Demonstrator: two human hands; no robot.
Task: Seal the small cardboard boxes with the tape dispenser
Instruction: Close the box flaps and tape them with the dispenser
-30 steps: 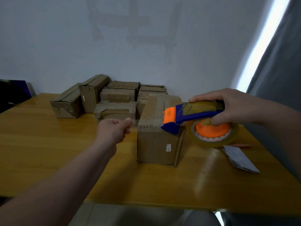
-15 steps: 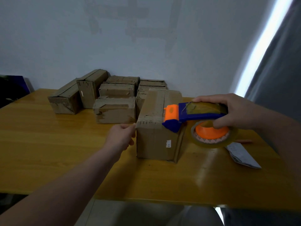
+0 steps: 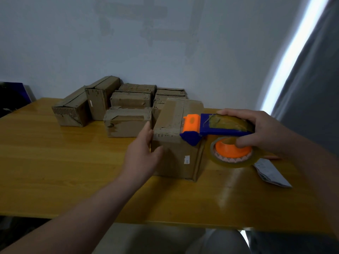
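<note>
The small brown cardboard box (image 3: 176, 153) being sealed stands upright near the middle of the glossy yellow wooden worktop (image 3: 55, 171), with a small white label low on its front face and a strip of tape running along its closed top.

At the box's 9 o'clock, the left hand (image 3: 142, 154) steadies it. Its fingers (image 3: 146, 129) lie straight and released against the left side, and the thumb rests flat on the front face, so the hand cups the near left corner without curling round it.

At the box's 3 o'clock, the right hand (image 3: 256, 132) holds the blue and orange plastic tape dispenser (image 3: 216, 127). Its fingers are clenched round the blue handle from above and the thumb is tucked under, beside the orange hub. The dispenser's orange head sits at the near right edge of the box top. The roll of clear tape (image 3: 234, 154) hangs beside the box's right side, above the worktop.

A folded white paper slip (image 3: 271, 173) lies flat on the worktop at the box's 4 o'clock, just beyond the roll.

Farther back, from 10 to 12 o'clock, a cluster of worn brown cardboard boxes (image 3: 128, 107) sits packed together against the pale blue-grey wall (image 3: 165, 43), the nearest one just beside the left hand's fingertips. A grey curtain (image 3: 315, 88) hangs at 2 o'clock, with a bright strip of light along its edge.
</note>
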